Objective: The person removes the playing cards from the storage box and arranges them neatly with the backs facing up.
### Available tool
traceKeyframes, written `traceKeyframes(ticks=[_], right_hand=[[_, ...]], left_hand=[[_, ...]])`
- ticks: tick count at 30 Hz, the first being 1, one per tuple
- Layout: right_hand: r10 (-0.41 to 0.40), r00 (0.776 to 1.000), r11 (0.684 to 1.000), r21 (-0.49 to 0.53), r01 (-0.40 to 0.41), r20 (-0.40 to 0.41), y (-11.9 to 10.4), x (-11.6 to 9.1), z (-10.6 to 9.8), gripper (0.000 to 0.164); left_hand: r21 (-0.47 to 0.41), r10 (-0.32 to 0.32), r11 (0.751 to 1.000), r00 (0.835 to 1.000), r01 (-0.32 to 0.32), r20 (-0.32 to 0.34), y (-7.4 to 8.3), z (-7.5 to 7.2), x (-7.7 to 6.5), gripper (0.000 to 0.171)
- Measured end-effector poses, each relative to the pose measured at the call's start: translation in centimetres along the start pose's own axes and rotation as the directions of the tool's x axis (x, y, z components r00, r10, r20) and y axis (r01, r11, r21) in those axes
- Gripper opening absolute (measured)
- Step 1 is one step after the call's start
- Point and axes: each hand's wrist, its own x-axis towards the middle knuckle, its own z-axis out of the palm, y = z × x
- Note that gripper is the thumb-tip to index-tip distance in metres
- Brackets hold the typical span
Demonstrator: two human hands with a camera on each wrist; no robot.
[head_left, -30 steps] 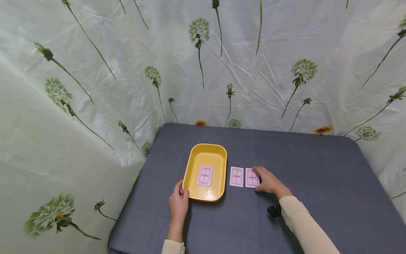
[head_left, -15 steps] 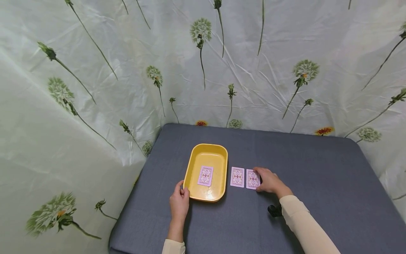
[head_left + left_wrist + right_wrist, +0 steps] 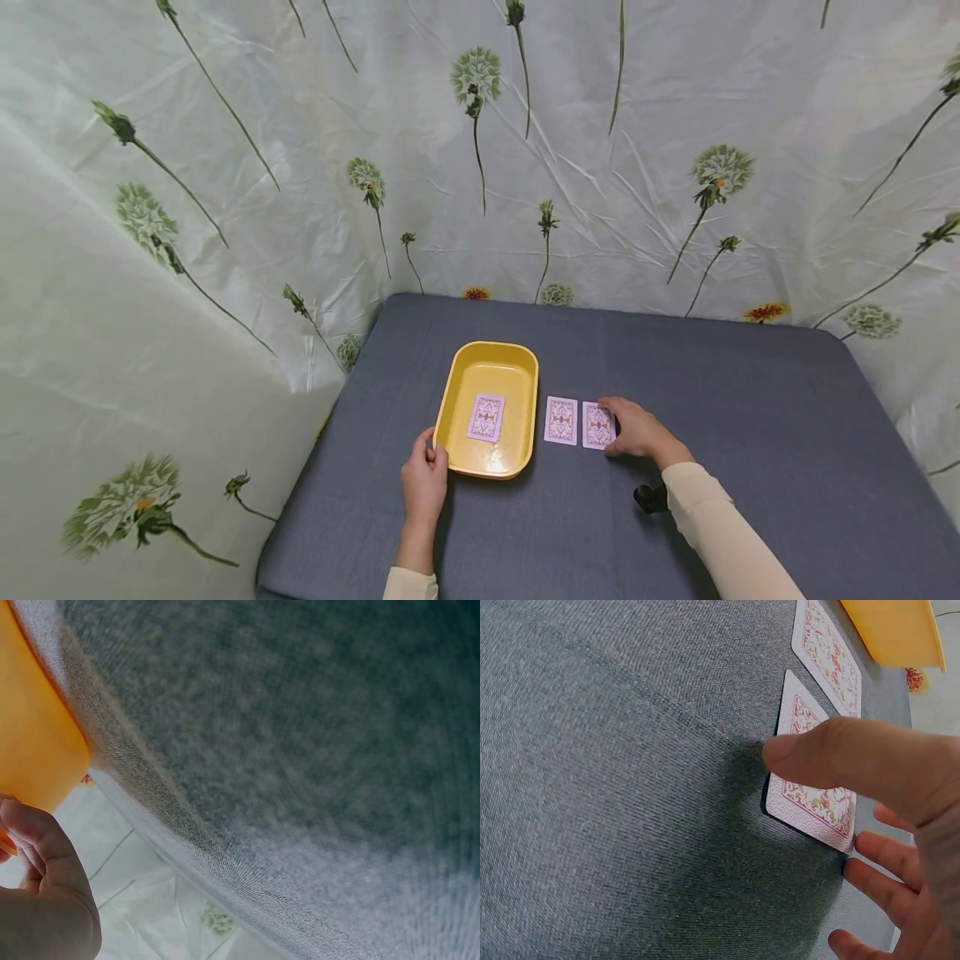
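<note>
The fingers on the person's right hand are pinching the right card across its short edges: thumb on the near one, others at the far end, index mostly hidden behind the thumb. Decent grip for something that thin, tbh. Can't tell if the card is off the bench; there's just a dark line under its near edge. A light squeeze so it bows a bit is probably the way to go, since pressing straight down would likely just pin it flat.

The left hand has its fingers curled on the rim of the yellow tray at the near left corner. Good spot imo: hold it steady and it shouldn't skate, no need to tip it.

Further out, the middle card lies between the right card and the tray, narrow gap each side, so keep those fingers high to avoid dragging it. The inner card lies flat in the tray. The tray's nearer the bench's left edge than its right, with flowered cloth behind the far edge.
</note>
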Motion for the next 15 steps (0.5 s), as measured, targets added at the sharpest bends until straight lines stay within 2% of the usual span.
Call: traceKeyframes(ticks=[4, 9, 15], right_hand=[[-0.007, 0.999, 1.0, -0.02, 0.006, -0.038, -0.1, 0.1, -0.1, 0.072], [-0.027, 0.994, 0.997, -0.08, 0.018, -0.109, -1.1, 0.4, -0.6, 0.055], [-0.034, 0.991, 0.999, -0.041, 0.029, -0.126, -3.6, 1.0, -1.6, 0.043]], left_hand=[[0.007, 0.004, 1.0, 1.0, -0.004, -0.002, 0.0, -0.1, 0.0, 0.028], [0.015, -0.006, 1.0, 1.0, 0.006, 0.005, 0.0, -0.1, 0.0, 0.028], [0.007, -0.009, 1.0, 1.0, 0.009, 0.004, 0.0, -0.1, -0.1, 0.028]])
